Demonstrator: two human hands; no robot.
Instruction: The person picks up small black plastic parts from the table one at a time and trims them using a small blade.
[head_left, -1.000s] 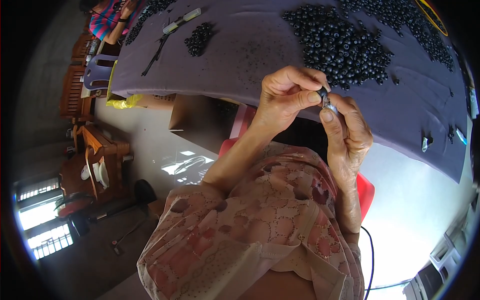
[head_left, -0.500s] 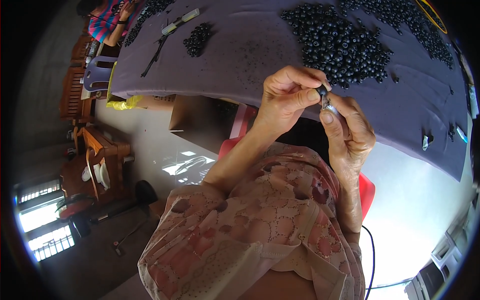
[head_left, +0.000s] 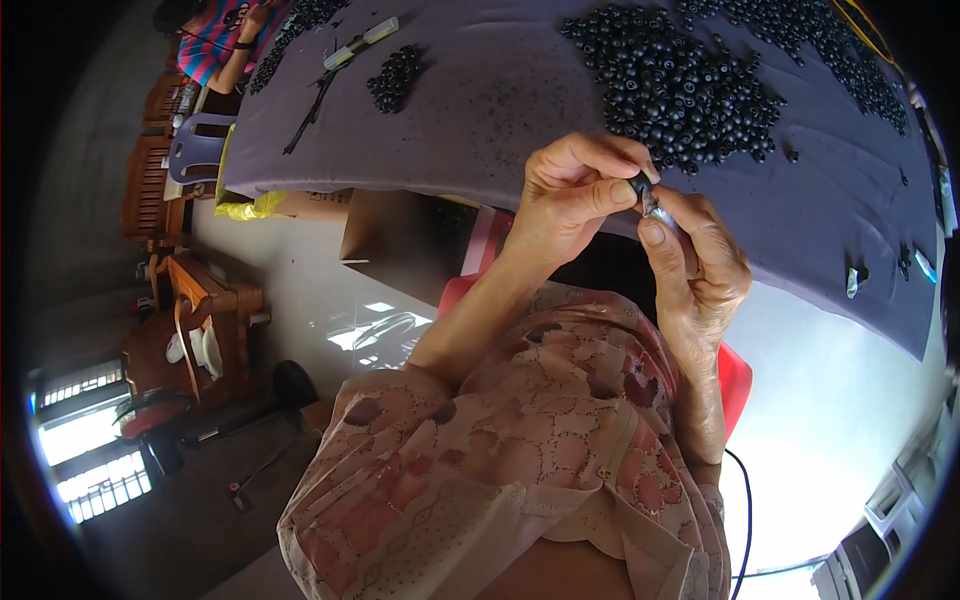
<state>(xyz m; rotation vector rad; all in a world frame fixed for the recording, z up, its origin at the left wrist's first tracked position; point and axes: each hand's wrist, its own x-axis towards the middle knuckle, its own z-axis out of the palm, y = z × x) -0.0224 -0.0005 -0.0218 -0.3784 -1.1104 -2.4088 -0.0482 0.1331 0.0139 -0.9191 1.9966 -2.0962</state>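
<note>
The person's patterned shirt [head_left: 520, 430] fills the near part of the view, with the edge of a red seat [head_left: 736, 390] showing beside it. Both forearms reach up from it, and the two hands meet in front of the table's near edge.

The left hand [head_left: 580, 195] pinches a small black bead [head_left: 640, 186] between thumb and forefinger, the tips closed right onto it. The right hand [head_left: 700, 255] has its thumb and fingers closed around a small silvery piece [head_left: 660, 216], whose upper end is right at the bead; whether it is a tool or foil is too small to tell.

Below the table's edge, left of the hands, is a brown cardboard box [head_left: 390, 238]. A purple cloth [head_left: 480, 110] covers the table. On its right part lie a small silvery scrap [head_left: 853, 283] and a blue-and-white piece [head_left: 925, 266]. Just beyond the hands spreads a big heap of black beads [head_left: 690, 90]. Farther left are a smaller bead pile [head_left: 396, 78], a thin dark stick [head_left: 310, 118] and a pale clear-looking holder [head_left: 362, 42].

At the far left corner, a purple chair [head_left: 196, 150] stands near another person in a striped shirt [head_left: 208, 45].
</note>
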